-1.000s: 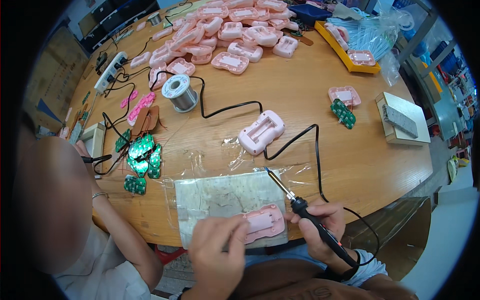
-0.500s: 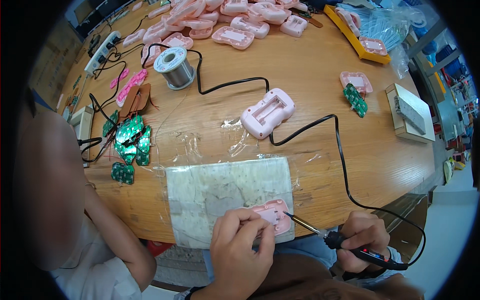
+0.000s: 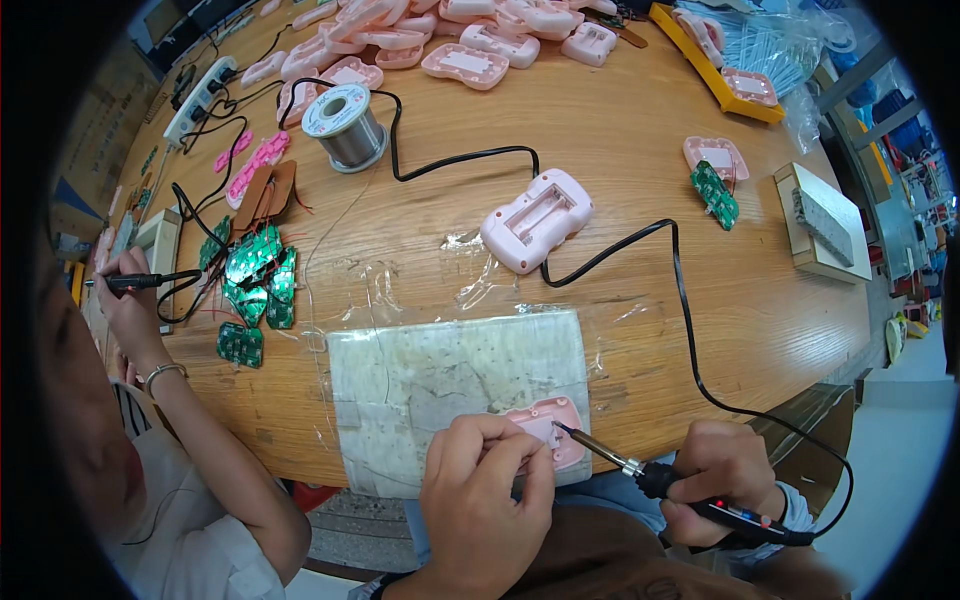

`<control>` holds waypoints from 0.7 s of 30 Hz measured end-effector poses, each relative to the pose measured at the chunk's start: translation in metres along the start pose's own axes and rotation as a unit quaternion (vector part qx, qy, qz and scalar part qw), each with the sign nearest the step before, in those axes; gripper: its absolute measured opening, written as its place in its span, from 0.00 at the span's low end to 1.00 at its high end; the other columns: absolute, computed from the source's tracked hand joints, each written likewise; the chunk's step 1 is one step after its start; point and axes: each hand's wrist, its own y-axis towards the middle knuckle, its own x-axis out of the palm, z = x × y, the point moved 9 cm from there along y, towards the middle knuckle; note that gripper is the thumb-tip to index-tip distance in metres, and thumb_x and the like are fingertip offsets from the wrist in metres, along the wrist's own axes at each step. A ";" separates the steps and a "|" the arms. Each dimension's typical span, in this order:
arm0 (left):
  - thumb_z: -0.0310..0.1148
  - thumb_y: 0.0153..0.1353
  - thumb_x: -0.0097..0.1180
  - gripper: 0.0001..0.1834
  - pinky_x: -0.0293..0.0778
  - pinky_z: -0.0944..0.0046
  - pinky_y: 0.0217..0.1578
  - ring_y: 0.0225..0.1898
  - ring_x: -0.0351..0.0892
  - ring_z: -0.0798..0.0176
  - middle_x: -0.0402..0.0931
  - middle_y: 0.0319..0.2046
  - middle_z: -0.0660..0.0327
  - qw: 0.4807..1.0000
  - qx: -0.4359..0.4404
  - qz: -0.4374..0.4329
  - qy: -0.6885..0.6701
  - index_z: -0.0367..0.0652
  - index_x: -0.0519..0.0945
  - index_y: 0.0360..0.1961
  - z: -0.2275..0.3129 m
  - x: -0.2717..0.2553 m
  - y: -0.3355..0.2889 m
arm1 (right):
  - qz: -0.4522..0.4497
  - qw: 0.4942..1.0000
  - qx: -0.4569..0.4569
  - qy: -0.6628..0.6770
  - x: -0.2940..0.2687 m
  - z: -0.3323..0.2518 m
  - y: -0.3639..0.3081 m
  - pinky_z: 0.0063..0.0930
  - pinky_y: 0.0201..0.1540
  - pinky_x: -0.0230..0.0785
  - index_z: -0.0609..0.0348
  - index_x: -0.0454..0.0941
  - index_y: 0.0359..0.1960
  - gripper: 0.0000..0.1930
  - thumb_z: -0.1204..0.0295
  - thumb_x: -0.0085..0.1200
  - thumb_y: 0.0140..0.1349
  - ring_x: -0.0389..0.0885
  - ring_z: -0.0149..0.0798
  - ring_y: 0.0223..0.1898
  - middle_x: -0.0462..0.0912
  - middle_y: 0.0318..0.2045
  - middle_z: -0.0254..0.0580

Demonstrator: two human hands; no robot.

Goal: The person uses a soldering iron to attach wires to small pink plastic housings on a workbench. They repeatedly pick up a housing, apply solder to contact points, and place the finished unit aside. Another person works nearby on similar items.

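My right hand (image 3: 722, 478) grips a soldering iron (image 3: 655, 478) with a black handle and small red lights. Its tip reaches into a pink plastic shell half (image 3: 568, 448), at or just above the metal contacts inside; whether it touches cannot be made out. With fingers and thumb pinched together, my left hand (image 3: 485, 505) holds the shell at its left side and covers part of it. The shell lies over the front right part of a worn, pale mat (image 3: 455, 355). Anything small between my left fingertips is hidden.
Beyond the mat lies a pink casing (image 3: 537, 221) beside the black cord (image 3: 680, 300). A solder spool (image 3: 345, 135) stands farther left, near green circuit boards (image 3: 255, 265). Pink shells (image 3: 465, 66) pile up at the back. At left, a co-worker's hand (image 3: 135, 310) holds a black-handled tool.
The soldering iron's tip has moved slightly left, farther into the shell. My left hand keeps its hold. The co-worker has leaned back, and their hand with the tool now shows.
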 end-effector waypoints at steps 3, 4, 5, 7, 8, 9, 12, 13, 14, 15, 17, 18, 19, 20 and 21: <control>0.23 0.48 0.62 0.04 0.70 0.57 0.36 0.34 0.74 0.52 0.73 0.30 0.56 1.000 0.002 -0.001 0.003 0.37 0.79 0.25 0.000 0.001 0.000 | 0.007 0.999 -0.035 -0.022 0.000 -0.006 0.002 0.27 0.13 0.54 0.57 0.76 0.26 0.10 0.76 0.64 0.41 0.67 0.35 0.14 0.69 0.17 0.34; 0.24 0.48 0.62 0.04 0.70 0.57 0.36 0.34 0.74 0.52 0.73 0.30 0.56 1.000 0.001 -0.003 0.003 0.37 0.79 0.25 0.000 0.002 0.000 | 0.003 0.999 -0.042 -0.025 0.001 -0.007 0.003 0.27 0.13 0.54 0.56 0.76 0.26 0.10 0.76 0.64 0.41 0.66 0.34 0.14 0.69 0.17 0.34; 0.24 0.49 0.62 0.04 0.70 0.57 0.36 0.34 0.74 0.52 0.73 0.30 0.56 1.000 0.001 -0.004 0.004 0.37 0.79 0.25 -0.001 0.003 0.001 | -0.002 0.999 -0.045 -0.030 0.001 -0.008 0.003 0.26 0.13 0.53 0.56 0.76 0.26 0.10 0.76 0.64 0.41 0.66 0.34 0.14 0.68 0.17 0.34; 0.22 0.46 0.64 0.05 0.69 0.58 0.33 0.32 0.73 0.54 0.73 0.30 0.59 1.000 0.009 0.003 -0.001 0.38 0.79 0.25 -0.001 0.003 0.002 | -0.015 0.998 -0.043 -0.035 0.001 -0.008 0.004 0.27 0.13 0.53 0.56 0.76 0.27 0.10 0.76 0.64 0.41 0.65 0.34 0.13 0.68 0.17 0.34; 0.22 0.44 0.65 0.07 0.69 0.59 0.32 0.31 0.72 0.55 0.73 0.30 0.60 1.000 0.013 0.006 -0.003 0.39 0.80 0.26 -0.001 0.003 0.003 | -0.023 0.998 -0.039 -0.035 -0.001 -0.008 0.004 0.27 0.13 0.53 0.56 0.77 0.27 0.11 0.76 0.64 0.41 0.65 0.34 0.13 0.68 0.17 0.34; 0.23 0.46 0.64 0.05 0.69 0.58 0.33 0.32 0.73 0.54 0.73 0.30 0.59 1.000 0.007 0.003 0.000 0.38 0.79 0.25 -0.001 0.002 0.002 | -0.032 0.998 -0.034 -0.041 -0.001 -0.007 0.004 0.27 0.13 0.54 0.56 0.77 0.27 0.11 0.76 0.65 0.41 0.65 0.34 0.13 0.68 0.16 0.34; 0.24 0.49 0.62 0.03 0.70 0.57 0.36 0.34 0.74 0.52 0.73 0.30 0.56 1.000 -0.009 -0.003 0.004 0.37 0.79 0.24 -0.001 0.001 0.001 | 0.016 1.000 -0.010 -0.010 -0.012 -0.005 0.001 0.28 0.14 0.55 0.56 0.76 0.29 0.11 0.77 0.64 0.42 0.66 0.35 0.14 0.70 0.16 0.35; 0.24 0.49 0.62 0.04 0.70 0.57 0.36 0.34 0.74 0.52 0.73 0.30 0.56 1.000 -0.011 -0.004 0.002 0.37 0.79 0.24 0.000 0.001 0.000 | 0.046 0.999 -0.006 -0.004 -0.015 -0.005 0.000 0.28 0.15 0.56 0.57 0.76 0.29 0.11 0.76 0.65 0.42 0.67 0.35 0.14 0.72 0.17 0.36; 0.24 0.49 0.62 0.04 0.70 0.57 0.37 0.34 0.74 0.52 0.73 0.30 0.56 1.000 -0.013 -0.006 0.000 0.37 0.79 0.24 0.000 0.001 0.000 | 0.045 0.999 -0.005 -0.001 -0.014 -0.004 -0.001 0.27 0.15 0.56 0.57 0.75 0.29 0.12 0.76 0.65 0.43 0.67 0.35 0.14 0.72 0.17 0.36; 0.24 0.49 0.62 0.04 0.70 0.57 0.37 0.35 0.74 0.52 0.73 0.30 0.56 1.000 -0.015 -0.007 -0.004 0.37 0.79 0.24 0.001 0.001 0.001 | 0.047 0.999 -0.008 0.003 -0.013 -0.004 -0.003 0.27 0.15 0.56 0.57 0.75 0.29 0.12 0.76 0.65 0.43 0.67 0.35 0.14 0.72 0.17 0.36; 0.24 0.49 0.62 0.04 0.70 0.58 0.36 0.35 0.74 0.52 0.73 0.30 0.56 1.000 -0.019 -0.009 -0.012 0.37 0.79 0.24 0.000 0.001 0.001 | 0.048 0.999 -0.009 0.009 -0.013 -0.004 -0.004 0.27 0.15 0.56 0.57 0.75 0.29 0.12 0.77 0.65 0.43 0.67 0.35 0.14 0.72 0.17 0.36; 0.24 0.48 0.62 0.04 0.70 0.58 0.37 0.35 0.73 0.52 0.73 0.30 0.56 1.000 -0.021 -0.015 -0.015 0.37 0.79 0.24 0.000 0.002 0.002 | 0.047 0.999 -0.008 0.013 -0.012 -0.003 -0.005 0.26 0.15 0.56 0.57 0.75 0.29 0.12 0.77 0.65 0.43 0.67 0.35 0.14 0.72 0.17 0.36; 0.24 0.48 0.62 0.04 0.70 0.58 0.37 0.35 0.73 0.52 0.73 0.31 0.56 0.999 -0.022 -0.021 -0.017 0.37 0.79 0.24 -0.001 0.002 0.002 | 0.050 0.999 -0.009 0.020 -0.013 -0.003 -0.006 0.26 0.14 0.55 0.57 0.75 0.30 0.13 0.77 0.65 0.43 0.67 0.35 0.14 0.72 0.17 0.36; 0.24 0.48 0.62 0.04 0.70 0.58 0.37 0.36 0.73 0.52 0.73 0.31 0.56 0.999 -0.024 -0.028 -0.018 0.36 0.79 0.24 -0.001 0.002 0.002 | 0.045 0.999 -0.010 0.022 -0.012 -0.003 -0.006 0.26 0.14 0.55 0.57 0.75 0.30 0.13 0.77 0.65 0.43 0.67 0.35 0.14 0.72 0.17 0.36; 0.23 0.48 0.62 0.04 0.70 0.58 0.37 0.36 0.73 0.52 0.73 0.31 0.56 0.999 -0.026 -0.031 -0.023 0.36 0.79 0.24 -0.001 0.002 0.001 | 0.043 0.999 -0.012 0.027 -0.011 -0.004 -0.007 0.26 0.14 0.55 0.57 0.75 0.30 0.13 0.77 0.65 0.43 0.67 0.35 0.14 0.72 0.17 0.36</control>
